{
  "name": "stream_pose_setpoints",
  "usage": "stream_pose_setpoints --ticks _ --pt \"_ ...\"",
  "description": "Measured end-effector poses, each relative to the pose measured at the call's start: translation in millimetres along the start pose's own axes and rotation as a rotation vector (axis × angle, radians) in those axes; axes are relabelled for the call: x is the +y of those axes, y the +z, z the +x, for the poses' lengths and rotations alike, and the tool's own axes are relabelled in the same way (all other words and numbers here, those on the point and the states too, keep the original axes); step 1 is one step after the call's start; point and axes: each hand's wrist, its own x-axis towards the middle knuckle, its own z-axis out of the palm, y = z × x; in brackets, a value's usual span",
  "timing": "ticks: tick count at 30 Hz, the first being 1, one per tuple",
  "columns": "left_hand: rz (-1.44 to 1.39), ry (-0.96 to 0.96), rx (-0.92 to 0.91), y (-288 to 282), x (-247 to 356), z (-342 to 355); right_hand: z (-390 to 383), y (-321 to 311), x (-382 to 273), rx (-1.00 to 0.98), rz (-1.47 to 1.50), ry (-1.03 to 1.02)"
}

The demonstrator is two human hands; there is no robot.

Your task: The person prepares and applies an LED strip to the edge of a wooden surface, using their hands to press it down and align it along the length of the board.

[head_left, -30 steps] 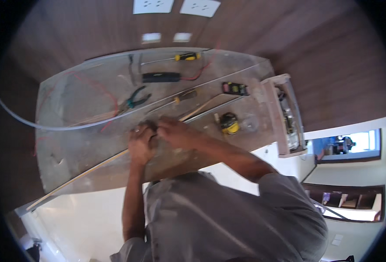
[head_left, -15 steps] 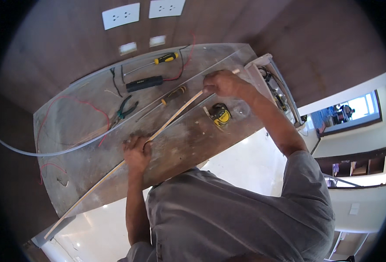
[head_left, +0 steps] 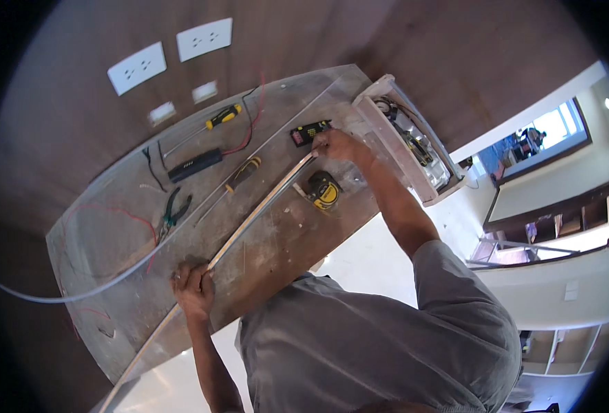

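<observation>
A long, thin pale-yellow strip [head_left: 261,205] runs diagonally over the worn brown board, with a grey edge alongside its upper stretch. My left hand [head_left: 194,289] is closed on its lower part, thumb along the top. At the upper end, my right hand [head_left: 337,146] pinches it, with that end hidden by the fingers. A black box with yellow and red marks [head_left: 309,133] lies just beyond the right hand. Below that hand rests a yellow-and-black tape measure [head_left: 325,191]. The strip's lower end passes over the board's near left edge.
On the board [head_left: 277,251] lie a yellow-black screwdriver [head_left: 223,117], another screwdriver [head_left: 244,173], pliers [head_left: 174,208], a black bar-shaped device [head_left: 195,164] with wires, and a long translucent strip [head_left: 108,287]. A box of tools [head_left: 425,184] borders the right end. Wall sockets [head_left: 137,67] are behind.
My view has turned. The right hand has shifted nearer the strip's upper end, which no longer sticks out past it. The black box beyond that hand has come into sight.
</observation>
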Motion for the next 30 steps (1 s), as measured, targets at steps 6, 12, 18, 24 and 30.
stream_pose_setpoints --ticks 6,12,18,24,30 --pt "-0.125 -0.063 -0.074 -2 -3 -2 -10 18 15 0.123 0.324 0.209" --pt "-0.007 0.001 -0.094 22 57 48 -11 26 31 0.216 0.34 0.307" --pt "-0.17 0.094 -0.2 110 143 141 -6 24 26 0.148 0.294 0.328" --pt "-0.112 0.048 -0.238 180 159 176 -2 46 40 0.269 0.14 0.229" --pt "-0.177 0.085 -0.192 191 155 176 -18 43 48 0.369 0.333 0.114"
